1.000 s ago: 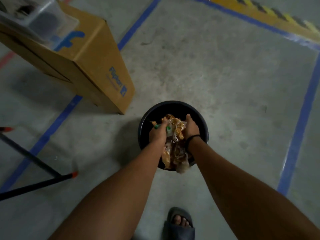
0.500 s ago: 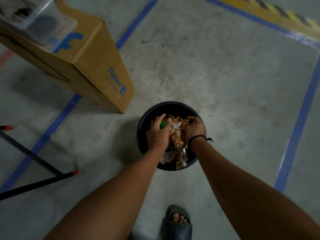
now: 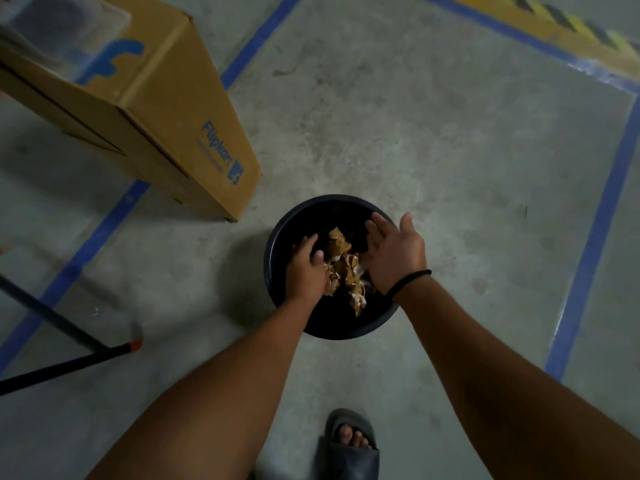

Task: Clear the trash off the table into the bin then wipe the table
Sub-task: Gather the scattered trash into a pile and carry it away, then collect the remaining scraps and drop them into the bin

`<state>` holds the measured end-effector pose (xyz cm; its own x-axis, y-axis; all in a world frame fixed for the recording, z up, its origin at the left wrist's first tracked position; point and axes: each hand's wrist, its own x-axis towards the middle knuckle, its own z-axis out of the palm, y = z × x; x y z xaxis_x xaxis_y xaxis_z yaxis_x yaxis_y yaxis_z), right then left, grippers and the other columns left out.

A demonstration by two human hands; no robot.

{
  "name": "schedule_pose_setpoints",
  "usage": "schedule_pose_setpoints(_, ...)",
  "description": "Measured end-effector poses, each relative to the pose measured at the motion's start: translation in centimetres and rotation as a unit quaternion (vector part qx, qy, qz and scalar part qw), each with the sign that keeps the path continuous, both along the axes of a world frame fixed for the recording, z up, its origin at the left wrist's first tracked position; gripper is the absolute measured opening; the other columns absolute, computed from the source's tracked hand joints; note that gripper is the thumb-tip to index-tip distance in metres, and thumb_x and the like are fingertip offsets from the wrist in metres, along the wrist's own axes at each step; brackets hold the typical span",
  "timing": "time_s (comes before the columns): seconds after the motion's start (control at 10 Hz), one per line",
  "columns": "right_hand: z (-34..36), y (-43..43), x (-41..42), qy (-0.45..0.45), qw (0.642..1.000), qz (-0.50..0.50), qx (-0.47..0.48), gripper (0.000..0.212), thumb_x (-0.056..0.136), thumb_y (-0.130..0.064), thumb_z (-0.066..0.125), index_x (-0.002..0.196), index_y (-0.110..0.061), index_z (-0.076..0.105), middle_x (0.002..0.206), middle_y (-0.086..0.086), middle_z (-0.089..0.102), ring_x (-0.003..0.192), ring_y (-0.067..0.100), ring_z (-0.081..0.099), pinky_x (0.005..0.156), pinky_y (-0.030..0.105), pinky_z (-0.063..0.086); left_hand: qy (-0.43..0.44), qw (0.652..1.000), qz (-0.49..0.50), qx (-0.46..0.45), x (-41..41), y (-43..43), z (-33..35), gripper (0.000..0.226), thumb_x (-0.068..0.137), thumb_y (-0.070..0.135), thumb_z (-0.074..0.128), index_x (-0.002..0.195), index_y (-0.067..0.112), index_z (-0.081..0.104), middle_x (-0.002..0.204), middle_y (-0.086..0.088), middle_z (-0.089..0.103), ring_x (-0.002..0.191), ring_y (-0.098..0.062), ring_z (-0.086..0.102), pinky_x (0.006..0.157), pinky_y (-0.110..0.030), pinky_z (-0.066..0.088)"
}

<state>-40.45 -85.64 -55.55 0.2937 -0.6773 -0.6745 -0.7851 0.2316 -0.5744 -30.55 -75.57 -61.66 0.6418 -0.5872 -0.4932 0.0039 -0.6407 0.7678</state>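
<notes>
Nearest, a foot in a dark rubber slide sandal (image 3: 349, 455) stands on the grey concrete floor (image 3: 433, 140), which is mottled and scuffed; both bare forearms reach forward from the bottom edge over a round black bin (image 3: 337, 331) with a smooth, slightly glossy rim.

The left hand (image 3: 306, 268) hangs palm down inside the bin's mouth, fingers loosely bent and its thumb side against the trash (image 3: 343, 268); whether it pinches any of it I cannot tell, since the fingertips are hidden under the hand. The right hand (image 3: 396, 252) is spread wide, fingers straight and thumb out, gripping nothing; its heel lies just beside the heap, and a thin black band (image 3: 410, 281) circles the wrist.

The trash sits in the bin between the two hands: crumpled, crinkly wrappers, tan and whitish, some of them shiny.

To the left, thin black rods with an orange tip (image 3: 133, 345) lie low over the floor; beyond them sits a brown corrugated cardboard box (image 3: 166, 109) with blue Flipkart print, a clear plastic container (image 3: 52, 26) resting on top. Blue tape lines (image 3: 588, 254) frame the floor; farthest off runs a yellow-and-black hazard strip (image 3: 571, 26).
</notes>
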Motion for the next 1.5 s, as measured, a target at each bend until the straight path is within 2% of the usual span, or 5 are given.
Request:
schedule_pose_setpoints(0.1,1.6,1.0,-0.9,-0.256,0.957,-0.127,0.053,0.104,0.076,-0.086,0.019,0.147,-0.011,0.032,0.154,0.011,0.032,0.142,0.023,0.031,0.115,0.031,0.026,0.177,0.970,0.149,-0.072,-0.8,-0.8,3.9,0.037,0.102,0.034,0.035,0.136,0.025,0.049,0.139,-0.001,0.050,0.124,-0.018,0.047,0.093,-0.031,0.040)
schedule_pose_setpoints(0.2,4.3,5.2,0.2,-0.280,0.960,-0.006,0.029,0.059,0.091,-0.066,0.020,0.142,-0.039,0.035,0.147,-0.005,0.038,0.132,0.006,0.038,0.111,0.020,0.029,0.442,0.858,0.244,-0.100,-1.2,-2.6,6.9,0.062,0.095,0.062,0.028,0.133,0.020,0.052,0.124,-0.004,0.059,0.108,-0.023,0.053,0.094,-0.037,0.041)
schedule_pose_setpoints(0.4,4.1,5.4,-0.6,-0.065,0.991,0.121,-0.003,0.080,0.089,-0.061,0.010,0.151,-0.011,0.017,0.160,0.010,0.013,0.148,0.026,0.009,0.121,0.040,0.008,0.539,0.786,0.260,-0.153,1.1,0.0,13.5,0.083,0.085,0.076,0.028,0.140,0.015,0.041,0.147,-0.015,0.041,0.135,-0.035,0.038,0.111,-0.054,0.025)
schedule_pose_setpoints(0.8,29.6,9.1,2.9,-0.333,0.914,-0.195,0.127,0.072,0.095,-0.061,0.014,0.151,-0.016,0.023,0.156,0.005,0.028,0.144,0.019,0.026,0.119,0.037,0.017,0.424,0.840,0.256,-0.222,0.5,6.8,39.6,0.068,0.096,0.060,0.021,0.137,0.012,0.045,0.145,-0.010,0.047,0.135,-0.025,0.041,0.109,-0.038,0.029)
schedule_pose_setpoints(1.5,65.2,46.0,22.0,-0.476,0.859,0.168,0.087,0.067,0.099,-0.055,0.019,0.148,-0.010,0.027,0.153,0.010,0.034,0.139,0.020,0.035,0.114,0.035,0.027,0.025,0.841,0.369,-0.394,14.3,49.8,74.6,0.055,0.102,0.043,0.024,0.140,0.008,0.042,0.146,-0.010,0.044,0.137,-0.019,0.039,0.112,-0.032,0.024)
